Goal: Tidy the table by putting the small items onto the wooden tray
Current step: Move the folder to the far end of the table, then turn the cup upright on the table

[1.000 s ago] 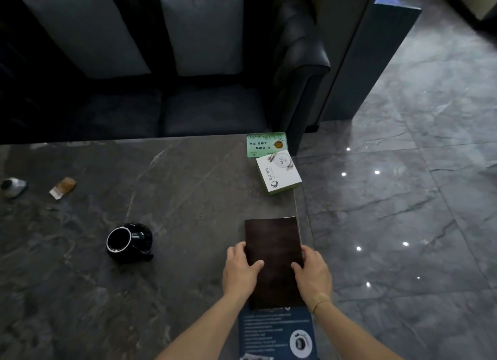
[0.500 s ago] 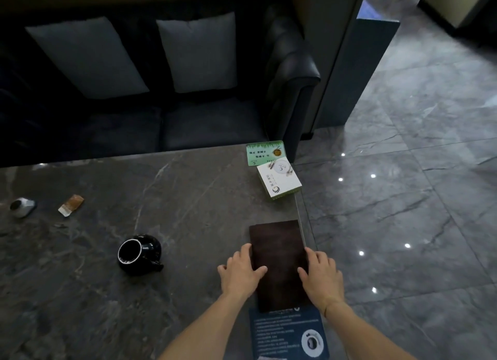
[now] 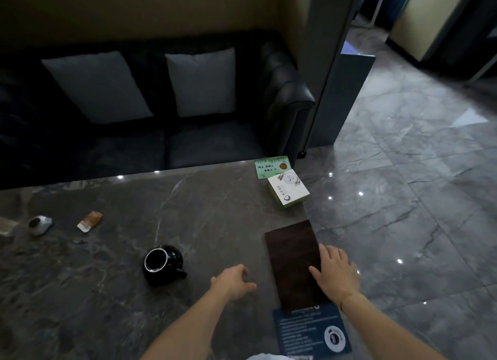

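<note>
Head view: wooden tray (image 3: 291,257) lies at the table (image 3: 113,292) right edge, right hand (image 3: 334,275) resting flat on it, left hand (image 3: 232,280) grip relaxed, empty, near black cup (image 3: 162,264), judged the next pickup.

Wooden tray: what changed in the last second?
The left hand let go of the wooden tray and moved left toward the black cup, holding nothing. The right hand still rests flat on the tray. Cup, white box and green card unmoved.
</note>
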A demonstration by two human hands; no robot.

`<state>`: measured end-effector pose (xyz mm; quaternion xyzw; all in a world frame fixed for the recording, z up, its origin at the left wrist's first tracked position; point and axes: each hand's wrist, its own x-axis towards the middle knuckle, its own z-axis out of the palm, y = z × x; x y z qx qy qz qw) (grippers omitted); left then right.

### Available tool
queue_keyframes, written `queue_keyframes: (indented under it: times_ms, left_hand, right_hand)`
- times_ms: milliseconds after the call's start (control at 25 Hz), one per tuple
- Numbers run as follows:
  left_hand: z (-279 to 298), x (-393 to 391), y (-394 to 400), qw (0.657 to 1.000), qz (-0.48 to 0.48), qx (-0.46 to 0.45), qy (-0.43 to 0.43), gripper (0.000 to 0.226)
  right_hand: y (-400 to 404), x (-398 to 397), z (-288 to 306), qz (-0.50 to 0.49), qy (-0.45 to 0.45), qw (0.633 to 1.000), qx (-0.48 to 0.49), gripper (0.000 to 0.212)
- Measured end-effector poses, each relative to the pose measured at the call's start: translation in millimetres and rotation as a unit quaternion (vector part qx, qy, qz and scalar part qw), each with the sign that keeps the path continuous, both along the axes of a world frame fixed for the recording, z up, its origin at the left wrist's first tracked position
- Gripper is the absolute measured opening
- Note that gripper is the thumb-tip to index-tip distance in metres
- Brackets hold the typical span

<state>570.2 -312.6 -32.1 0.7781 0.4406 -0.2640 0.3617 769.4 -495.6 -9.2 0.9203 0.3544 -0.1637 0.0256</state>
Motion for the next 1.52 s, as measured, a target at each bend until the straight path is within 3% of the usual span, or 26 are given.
queue_keyframes:
  times_ms: [200, 360, 520, 800, 1320, 1520]
  left_hand:
    - [7, -42, 28, 0.999, -0.020, -0.007, -0.025, 0.054]
    - [16, -75, 35, 0.999, 0.017, 0.004, -0.042, 0.050]
    - [28, -102, 24, 0.996, 0.065, 0.006, -0.061, 0.047]
    - [51, -162, -11, 0.991, 0.122, 0.039, -0.036, 0.050]
    - [85, -259, -42, 0.982, 0.181, 0.056, -0.003, 0.053]
    - [74, -274, -15, 0.987, 0.152, 0.058, -0.010, 0.049]
  right_hand:
    - [13, -14, 16, 0.038, -0.089, 0.995, -0.028, 0.075]
    - [15, -19, 27, 0.129, -0.107, 0.985, -0.045, 0.061]
    - [26, -33, 34, 0.248, -0.026, 0.967, -0.056, 0.043]
    - [52, -62, 48, 0.354, 0.093, 0.923, -0.122, 0.037]
    - [102, -129, 50, 0.478, 0.052, 0.873, -0.080, 0.041]
    - [110, -149, 34, 0.456, 0.051, 0.885, -0.077, 0.039]
